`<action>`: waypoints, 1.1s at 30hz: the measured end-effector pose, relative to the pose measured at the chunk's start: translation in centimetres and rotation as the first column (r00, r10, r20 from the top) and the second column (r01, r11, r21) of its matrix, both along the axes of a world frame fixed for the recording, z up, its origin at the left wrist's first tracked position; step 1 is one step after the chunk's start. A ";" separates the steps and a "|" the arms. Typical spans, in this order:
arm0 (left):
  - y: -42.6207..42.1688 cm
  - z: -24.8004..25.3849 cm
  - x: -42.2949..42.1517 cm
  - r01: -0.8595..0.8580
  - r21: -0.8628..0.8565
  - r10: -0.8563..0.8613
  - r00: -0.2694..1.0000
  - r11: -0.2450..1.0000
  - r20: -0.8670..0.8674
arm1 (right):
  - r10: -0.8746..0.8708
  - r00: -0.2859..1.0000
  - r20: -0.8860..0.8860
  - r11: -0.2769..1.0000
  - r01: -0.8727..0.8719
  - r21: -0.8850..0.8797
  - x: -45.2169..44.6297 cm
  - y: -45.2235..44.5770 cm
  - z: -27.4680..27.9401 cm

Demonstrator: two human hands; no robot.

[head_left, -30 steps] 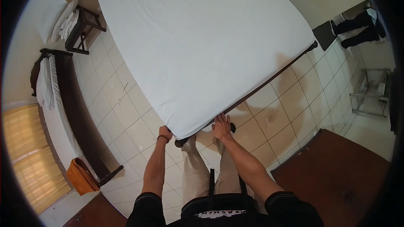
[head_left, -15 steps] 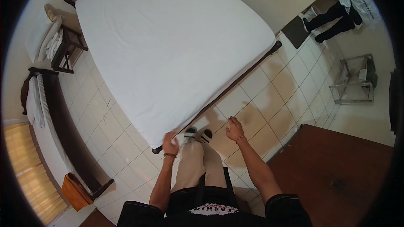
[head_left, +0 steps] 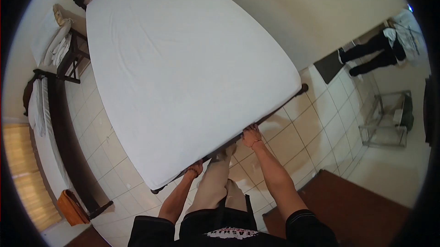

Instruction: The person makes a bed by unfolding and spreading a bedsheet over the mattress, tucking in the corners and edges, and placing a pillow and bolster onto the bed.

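A large bed with a mattress (head_left: 192, 73) in a white fitted sheet fills the middle of the head view. Along its near foot end runs a dark wooden bed frame (head_left: 280, 107). My left hand (head_left: 195, 169) is at this rail near the left corner, fingers curled around it and partly hidden. Farther right, my right hand (head_left: 251, 136) holds the same rail where it meets the mattress edge, its fingertips tucked against the sheet. The sheet lies mostly smooth, with faint creases toward the upper left.
A second, narrow bed (head_left: 57, 155) stands at the left, an orange-brown cloth (head_left: 73, 208) on its end. Pillows and folded linen lie on a dark chair (head_left: 73, 61). At right are a metal rack (head_left: 382, 118), a dark mat (head_left: 329, 66), another person (head_left: 382, 47) and a reddish-brown surface (head_left: 348, 210).
Both my hands have moved forward from free air onto the foot rail of the bed. My legs have shifted, one foot now near the rail. The view has moved nearer the bed.
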State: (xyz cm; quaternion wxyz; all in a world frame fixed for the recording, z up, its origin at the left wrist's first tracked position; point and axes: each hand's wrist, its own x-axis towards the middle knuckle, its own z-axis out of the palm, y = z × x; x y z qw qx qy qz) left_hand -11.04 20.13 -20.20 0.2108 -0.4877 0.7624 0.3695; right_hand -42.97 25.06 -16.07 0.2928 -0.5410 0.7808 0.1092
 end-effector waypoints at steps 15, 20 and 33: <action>0.9 6.7 -13.5 -0.139 0.242 0.084 0.971 0.960 0.224 | -0.763 0.519 0.385 0.550 0.834 -0.035 -20.4 1.9 5.0; 1.2 8.0 -27.4 -0.139 0.120 0.167 0.950 0.983 -0.265 | -0.444 0.867 -0.226 0.677 0.160 -0.718 -28.3 -1.6 7.1; 4.4 4.0 -48.7 -0.308 0.290 0.295 0.951 0.906 0.088 | 0.031 0.992 -0.125 0.962 -0.063 -0.265 -37.8 -1.9 -1.3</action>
